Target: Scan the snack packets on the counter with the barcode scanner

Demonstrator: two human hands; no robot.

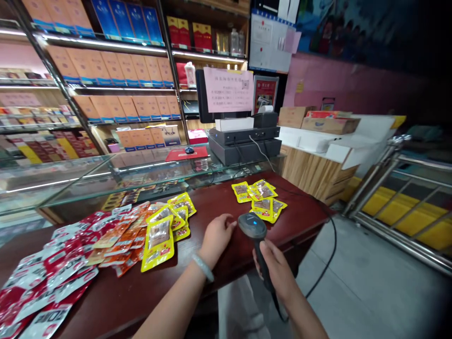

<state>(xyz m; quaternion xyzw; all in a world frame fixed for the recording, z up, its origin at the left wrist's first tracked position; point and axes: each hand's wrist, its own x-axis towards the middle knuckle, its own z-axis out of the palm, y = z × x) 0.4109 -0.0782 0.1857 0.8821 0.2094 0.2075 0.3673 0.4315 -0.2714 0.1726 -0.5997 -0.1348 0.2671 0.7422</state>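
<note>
My right hand (273,268) is wrapped around the handle of a black barcode scanner (252,227), with a small blue light on its head. The scanner's head points away from me over the dark red table. Just left of it is my left hand (218,238), fingers loosely bent and slightly apart, nothing visible in them; a pale bangle circles the wrist. Beyond the scanner lie several yellow snack packets (262,190). More yellow packets (159,240) are left of my left hand, beside orange packets (127,238) and a spread of red and white packets (63,263).
The dark red table (116,301) adjoins a glass display counter (95,174). A monitor with a pink sign (229,89) and a receipt printer (265,118) stand behind. The scanner's cable (334,245) hangs at the right, near a metal railing (395,226). Shelves hold boxes (120,68).
</note>
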